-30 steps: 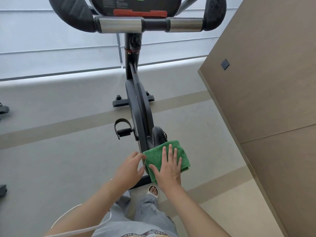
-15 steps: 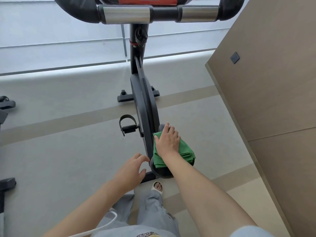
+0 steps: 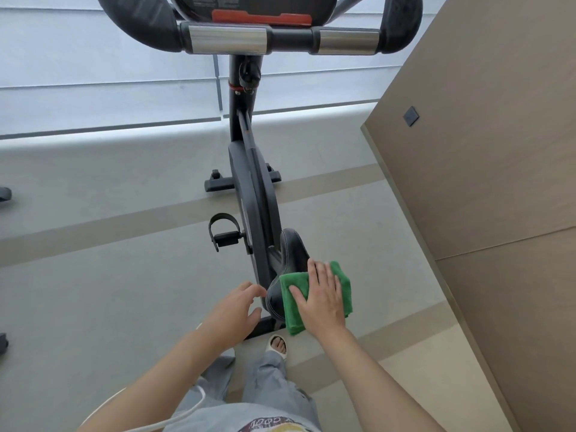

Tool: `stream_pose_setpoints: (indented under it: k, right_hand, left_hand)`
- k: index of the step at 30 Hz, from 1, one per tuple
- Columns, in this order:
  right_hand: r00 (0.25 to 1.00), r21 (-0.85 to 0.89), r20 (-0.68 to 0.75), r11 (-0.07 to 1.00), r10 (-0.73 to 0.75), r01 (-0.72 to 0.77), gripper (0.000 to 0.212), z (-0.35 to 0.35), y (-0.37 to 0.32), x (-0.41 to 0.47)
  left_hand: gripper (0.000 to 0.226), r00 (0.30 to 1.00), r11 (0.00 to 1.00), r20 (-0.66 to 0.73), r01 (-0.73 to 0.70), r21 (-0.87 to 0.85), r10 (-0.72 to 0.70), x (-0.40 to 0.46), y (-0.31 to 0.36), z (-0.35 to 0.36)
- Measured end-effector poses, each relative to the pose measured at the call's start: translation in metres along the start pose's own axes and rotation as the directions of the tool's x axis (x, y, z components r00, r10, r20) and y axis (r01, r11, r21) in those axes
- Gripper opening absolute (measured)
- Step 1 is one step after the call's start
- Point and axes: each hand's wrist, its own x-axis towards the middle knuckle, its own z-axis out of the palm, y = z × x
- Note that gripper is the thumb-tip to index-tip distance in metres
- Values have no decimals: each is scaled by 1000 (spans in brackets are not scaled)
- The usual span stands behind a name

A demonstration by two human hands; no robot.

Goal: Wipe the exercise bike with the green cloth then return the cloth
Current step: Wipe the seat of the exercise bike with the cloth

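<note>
The floor [image 3: 93,291] is spreading grey under everything, crossed by tan bands, and a brown wall [image 3: 483,151] is rising along the right side with a small dark square plate [image 3: 410,116] set in it. A pale window sill [image 3: 109,135] is running across the far edge of the floor.

The bike [image 3: 254,194] is standing in the middle, its dark frame running from the handlebar [image 3: 280,42] at the top down to the saddle [image 3: 288,275] near the person. Two silver sleeves are shining on the handlebar, and a red strip is showing on the console above it. A strapped pedal [image 3: 224,233] is sticking out on the bike's left side, and the front foot bar [image 3: 218,183] is resting on the floor.

The person is standing behind the saddle in grey trousers, with one sandalled foot [image 3: 277,346] showing beside the bike's rear base.

The right hand [image 3: 322,299] is lying flat, fingers straight and spread, pressing the cloth [image 3: 343,285] onto the right part of the saddle. The green cloth is lying folded and hanging over the saddle's right edge.

The left hand [image 3: 235,310] is hovering just left of the saddle, fingers loosely curved, its grip holding nothing; whether the fingertips are touching the saddle I cannot tell.
</note>
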Motion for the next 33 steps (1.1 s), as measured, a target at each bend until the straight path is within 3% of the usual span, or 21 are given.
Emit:
stream_pose_setpoints:
  k: [6,9,11,14,17,19,22,25,29,33]
  right_hand:
    - [989,46,-110,994,101,-96,38,-30,-3,32]
    - [958,395,-99,894,271,-212,35,-42,-14,55]
    - [928,497,-50,816,368,-297,43,-44,-20,67]
    - [949,308,-15,905,314,-294,68,-39,-21,66]
    - [999,141,-25,990,30,-26,81,-30,-11,39]
    - [997,23,-54,998,-52,53,77,-20,-3,18]
    - [986,-8,-169,1000,0,-2,63,-13,1,-7]
    - [969,-49,-240,997,54,-67,70,-14,5,-17]
    - [986,-77,-153,995,-72,61,77,-11,-2,-21]
    - [981,-101,-188,995,-44,25,56,-3,-10,-4]
  left_hand:
    - [31,1000,1000,-10,-11,-19,11,8,8,-7]
    - [31,1000,999,-21,-21,-28,20,9,10,-9]
    - [30,999,999,-30,-20,-35,18,9,11,-9]
    - [31,1000,1000,-20,-16,-22,16,9,13,-9]
    - [30,1000,1000,-10,-16,-24,16,10,15,-9]
    - [30,1000,1000,-5,-17,-23,16,11,16,-7]
    - [30,1000,1000,20,-23,-4,23,12,18,-5]
    - [28,999,999,28,-29,-20,30,15,18,-4]
    - [27,999,999,31,-27,-31,28,19,16,-5]
    - [27,999,999,39,-6,-33,7,21,15,-7]
